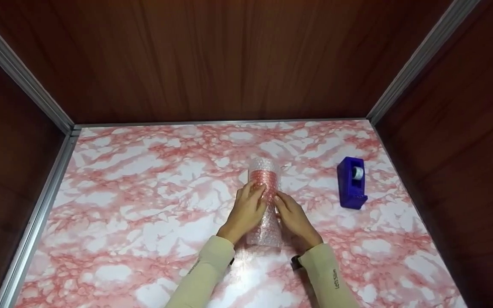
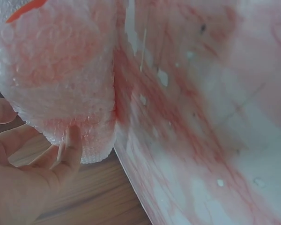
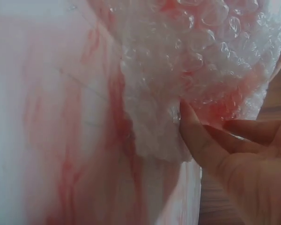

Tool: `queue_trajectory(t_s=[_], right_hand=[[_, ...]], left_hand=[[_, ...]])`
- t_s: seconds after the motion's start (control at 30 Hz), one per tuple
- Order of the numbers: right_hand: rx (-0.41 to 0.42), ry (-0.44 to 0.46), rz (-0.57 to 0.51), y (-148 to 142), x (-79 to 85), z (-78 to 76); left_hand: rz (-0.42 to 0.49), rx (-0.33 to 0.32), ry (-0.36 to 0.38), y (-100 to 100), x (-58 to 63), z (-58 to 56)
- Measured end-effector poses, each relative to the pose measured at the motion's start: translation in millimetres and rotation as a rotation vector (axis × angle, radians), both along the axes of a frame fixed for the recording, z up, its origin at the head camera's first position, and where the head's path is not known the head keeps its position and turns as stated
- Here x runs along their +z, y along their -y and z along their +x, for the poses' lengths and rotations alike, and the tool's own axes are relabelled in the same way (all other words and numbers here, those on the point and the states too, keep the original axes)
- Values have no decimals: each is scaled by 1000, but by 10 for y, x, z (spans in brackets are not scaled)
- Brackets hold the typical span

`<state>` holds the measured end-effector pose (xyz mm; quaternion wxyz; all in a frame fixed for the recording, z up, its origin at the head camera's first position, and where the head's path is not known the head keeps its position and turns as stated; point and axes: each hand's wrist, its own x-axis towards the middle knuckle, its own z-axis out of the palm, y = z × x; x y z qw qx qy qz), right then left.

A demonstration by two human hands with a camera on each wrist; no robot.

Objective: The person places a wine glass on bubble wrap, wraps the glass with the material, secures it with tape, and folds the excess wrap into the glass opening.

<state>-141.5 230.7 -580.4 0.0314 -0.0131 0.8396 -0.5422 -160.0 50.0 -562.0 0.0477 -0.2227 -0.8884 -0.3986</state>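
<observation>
A roughly cylindrical bundle of clear bubble wrap (image 1: 264,164) lies lengthwise on the table, with something reddish inside whose kind the wrap hides. My left hand (image 1: 246,211) rests on its left side and top. In the left wrist view, the slightly bent fingers (image 2: 72,143) touch the plastic, and an orange-red edge (image 2: 25,10) shows at the upper corner. On the other side, my right hand (image 1: 294,217) pinches the wrap near its loose edge (image 3: 154,136), the thumb lying against the plastic in the right wrist view.
A blue tape dispenser (image 1: 351,184) with a small roll of tape (image 1: 357,173) stands to the right of the bundle. The table (image 1: 152,226) has a red-and-white marbled top. Dark wood-grain panels (image 1: 229,60) with metal edge strips enclose its back and sides.
</observation>
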Motion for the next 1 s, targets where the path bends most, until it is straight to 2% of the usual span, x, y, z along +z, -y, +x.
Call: queue_trajectory(t_s=[0.17,0.37,0.6,0.83,1.0], right_hand=[[5,-85,192,-44,-5,-14],[-17,-95,265,-91,-14,-8],[3,-157,237,-131,-20,-23],[-27,-90,233,-139,16,-27],[-47,-80,233,-137,25,-33]], left_hand=[[-48,-12,-26,-25,10,14],[-60,-5,-64,-59,10,25],[-77,-8,-30,-79,36,26],[-105,-4,-62,-125,36,26],[-140,0,-73,-157,55,33]])
